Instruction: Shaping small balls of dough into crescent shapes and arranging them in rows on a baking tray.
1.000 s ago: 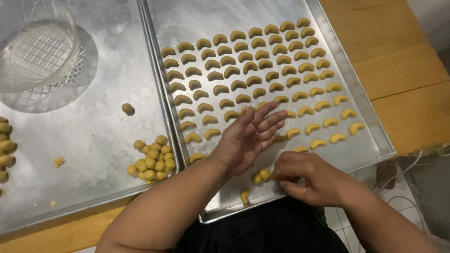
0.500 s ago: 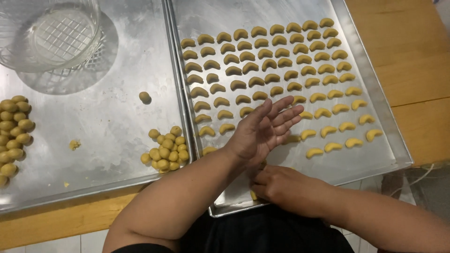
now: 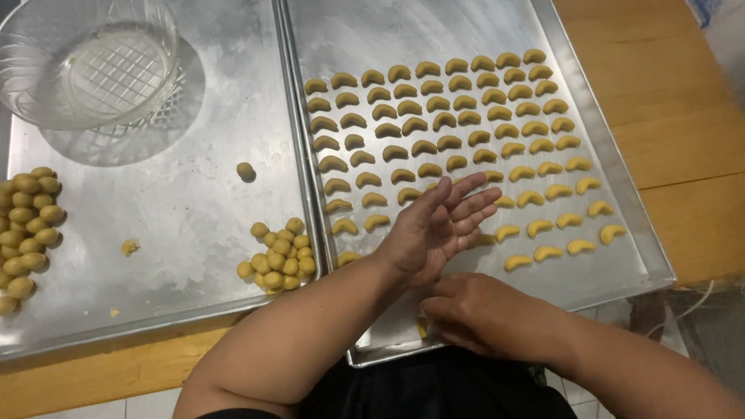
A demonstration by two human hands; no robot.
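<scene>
Hands point(image 3: 466, 271) overlap at the tray point(image 3: 628, 233) near edge: left grip open, right's hidden.

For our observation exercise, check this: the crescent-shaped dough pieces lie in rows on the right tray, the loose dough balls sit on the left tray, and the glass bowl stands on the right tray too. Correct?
Not quite. The head view shows the glass bowl on the left tray, at its far corner. The crescent-shaped dough pieces do lie in rows on the right tray, and the dough balls sit on the left tray.

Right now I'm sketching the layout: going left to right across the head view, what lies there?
Large ball pile → crumb → small ball pile → left hand → crescent rows' right end → wooden table.
</scene>
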